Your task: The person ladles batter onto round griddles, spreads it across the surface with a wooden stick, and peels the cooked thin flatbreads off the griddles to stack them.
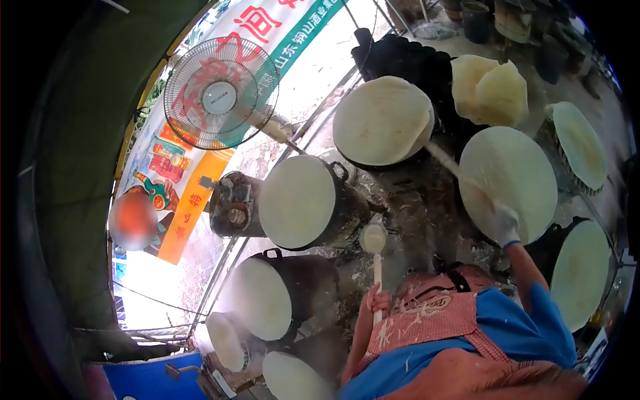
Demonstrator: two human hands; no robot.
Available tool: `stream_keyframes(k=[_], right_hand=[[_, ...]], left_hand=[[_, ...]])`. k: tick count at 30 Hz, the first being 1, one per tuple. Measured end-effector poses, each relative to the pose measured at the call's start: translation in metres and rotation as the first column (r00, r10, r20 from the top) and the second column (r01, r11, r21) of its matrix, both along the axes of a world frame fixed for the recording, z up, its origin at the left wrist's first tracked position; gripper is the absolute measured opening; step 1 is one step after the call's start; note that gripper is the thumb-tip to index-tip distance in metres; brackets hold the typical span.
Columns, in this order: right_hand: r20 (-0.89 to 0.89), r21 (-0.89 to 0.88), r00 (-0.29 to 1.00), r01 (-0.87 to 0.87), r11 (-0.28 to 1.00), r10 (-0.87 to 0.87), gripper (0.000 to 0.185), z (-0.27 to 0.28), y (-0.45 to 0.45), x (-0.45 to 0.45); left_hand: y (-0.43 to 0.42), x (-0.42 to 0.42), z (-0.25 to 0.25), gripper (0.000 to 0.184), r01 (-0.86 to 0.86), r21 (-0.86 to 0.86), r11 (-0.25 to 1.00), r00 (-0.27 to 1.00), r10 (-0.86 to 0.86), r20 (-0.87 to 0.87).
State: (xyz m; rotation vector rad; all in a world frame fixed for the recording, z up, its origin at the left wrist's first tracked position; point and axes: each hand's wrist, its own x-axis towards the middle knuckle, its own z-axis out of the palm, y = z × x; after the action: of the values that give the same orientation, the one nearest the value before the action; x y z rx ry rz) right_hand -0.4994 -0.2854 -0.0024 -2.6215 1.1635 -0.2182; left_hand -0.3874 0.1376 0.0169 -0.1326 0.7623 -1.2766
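Left grip (379,300) is closed around the handle of a ladle (373,238). A blurred stick (448,161) is held in the right grip (505,225), over a round griddle (508,173); folded pale sheets (490,90) are seen just beyond it.

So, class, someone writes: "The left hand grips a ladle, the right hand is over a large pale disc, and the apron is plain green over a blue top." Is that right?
Not quite: the head view shows the apron is red-and-white, not green. The left hand grips a ladle; the rest stands.
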Motion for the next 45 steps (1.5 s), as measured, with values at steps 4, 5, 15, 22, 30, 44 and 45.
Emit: stream_keyframes(k=[4,5,15,22,30,44,45], right_hand=[[0.08,-0.02,0.975,-0.208,0.978,0.209,0.025,0.014,0.028,0.017],[0.114,-0.013,0.964,-0.24,0.971,0.24,0.026,0.008,0.029,0.031],[-0.031,-0.093,0.783,-0.621,0.778,0.621,0.071,0.018,0.062,0.269],[-0.198,-0.136,0.548,-0.836,0.531,0.813,0.024,0.015,0.026,0.368],[0.247,-0.203,0.756,-0.571,0.795,0.606,0.014,0.124,-0.07,0.452],[0.882,0.083,0.437,0.224,0.971,-0.176,0.017,0.122,-0.348,0.175],[0.843,0.25,0.413,0.268,0.93,-0.345,0.017,0.121,-0.365,0.129]], left_hand=[[-0.026,0.026,0.014,0.035,-0.002,0.308,0.951,0.991,-0.039,0.124],[-0.031,0.031,0.017,0.035,0.01,0.363,0.932,0.983,-0.075,0.168],[-0.007,0.107,-0.013,0.037,0.282,0.391,0.876,0.951,-0.309,0.006],[0.0,0.159,-0.001,0.04,0.454,0.479,0.751,0.812,-0.57,0.123],[-0.016,0.198,-0.031,0.038,0.543,0.492,0.681,0.781,-0.624,0.002],[-0.117,0.15,-0.071,0.028,0.666,0.533,0.522,0.479,-0.847,0.231],[-0.137,0.142,-0.072,0.028,0.667,0.53,0.523,0.469,-0.848,0.247]])
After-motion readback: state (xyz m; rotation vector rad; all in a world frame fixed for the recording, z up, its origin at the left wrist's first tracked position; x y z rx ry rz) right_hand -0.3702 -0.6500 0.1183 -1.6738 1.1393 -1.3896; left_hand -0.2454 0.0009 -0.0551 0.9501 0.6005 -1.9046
